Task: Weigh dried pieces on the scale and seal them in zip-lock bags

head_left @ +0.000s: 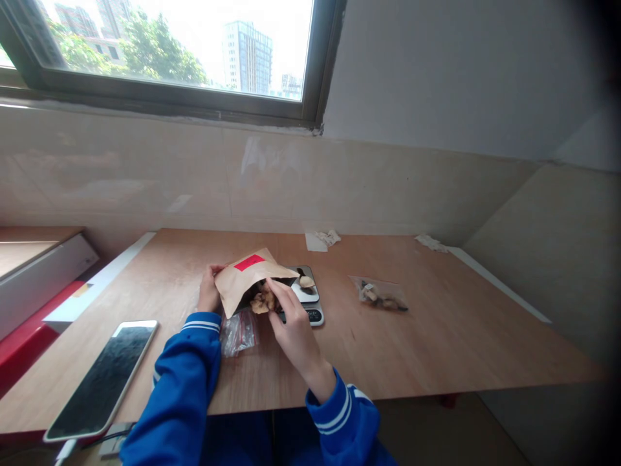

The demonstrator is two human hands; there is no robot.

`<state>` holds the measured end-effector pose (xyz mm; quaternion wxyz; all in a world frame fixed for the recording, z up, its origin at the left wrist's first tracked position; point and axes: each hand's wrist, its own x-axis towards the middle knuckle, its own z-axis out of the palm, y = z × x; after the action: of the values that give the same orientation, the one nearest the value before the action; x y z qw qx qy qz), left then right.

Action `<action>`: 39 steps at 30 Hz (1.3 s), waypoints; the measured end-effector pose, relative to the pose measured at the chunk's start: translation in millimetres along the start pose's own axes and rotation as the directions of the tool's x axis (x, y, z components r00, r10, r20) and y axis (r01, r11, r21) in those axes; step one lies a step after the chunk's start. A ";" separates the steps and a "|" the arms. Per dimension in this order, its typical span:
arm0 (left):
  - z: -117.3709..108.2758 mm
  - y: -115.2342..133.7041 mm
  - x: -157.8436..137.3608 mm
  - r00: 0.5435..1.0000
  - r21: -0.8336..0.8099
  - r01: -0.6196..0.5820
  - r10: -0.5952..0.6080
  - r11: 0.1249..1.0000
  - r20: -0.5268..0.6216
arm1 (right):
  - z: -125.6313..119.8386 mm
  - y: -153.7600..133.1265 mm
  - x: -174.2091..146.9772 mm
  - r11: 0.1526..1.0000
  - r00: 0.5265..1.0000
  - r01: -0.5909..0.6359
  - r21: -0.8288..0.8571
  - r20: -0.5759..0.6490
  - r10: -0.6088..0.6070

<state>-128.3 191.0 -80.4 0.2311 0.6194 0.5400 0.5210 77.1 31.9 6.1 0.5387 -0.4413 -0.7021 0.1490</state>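
The left hand (209,290) is gripping the far-left edge of the paper bag (244,283), its fingers mostly hiding behind it. The bag is tilting just left of the scale (312,298), its mouth facing the scale and partly covering it. The right hand (297,333), in front of the scale, is reaching to that mouth, thumb and fingertips standing part-way apart around the chunks (263,299); whether they are pinching one, I cannot tell.

The work seems to be part-way along: a filled packet (381,296) is lying right of the scale, and a few pieces (306,282) are resting on its pan. Chunks are remaining in the bag, and the sachets (240,333), front-left of the scale, appear to be waiting unfilled.

The bag is showing stiff, creased brown paper with a red label; the chunks are looking knobbly, dry and tan. The sachets are glinting, thin and crumpled, while the pan is gleaming smooth.
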 end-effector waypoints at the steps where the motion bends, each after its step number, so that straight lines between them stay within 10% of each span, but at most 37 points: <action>1: -0.6 2.0 -0.2 1.000 0.009 0.004 -0.004 1.000 -0.006 | -1.8 -1.1 0.9 1.000 1.000 0.002 0.025 -0.031 -0.001; 10: -2.9 3.1 2.2 0.990 0.110 0.137 -0.139 0.984 0.007 | -18.2 20.7 1.0 0.914 0.902 -0.166 0.370 -0.318 0.293; 16: 0.3 1.9 2.8 0.991 0.214 0.130 -0.134 0.968 0.002 | -7.9 70.7 11.0 0.799 0.857 -0.284 0.530 -0.233 0.460; 33: -0.1 -1.7 2.7 0.990 0.408 0.139 -0.142 0.902 -0.022 | -5.6 105.0 33.0 0.975 0.969 -0.185 -0.122 -0.190 0.160; 39: -0.5 -0.9 2.4 0.990 0.418 0.139 -0.143 0.898 -0.023 | -5.6 103.8 46.7 0.869 0.972 -0.140 -0.474 0.101 0.211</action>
<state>-129.4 193.3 -80.0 0.1323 0.6159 0.6814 0.3728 128.3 125.5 -33.6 0.3477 -0.6067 -0.7125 0.0582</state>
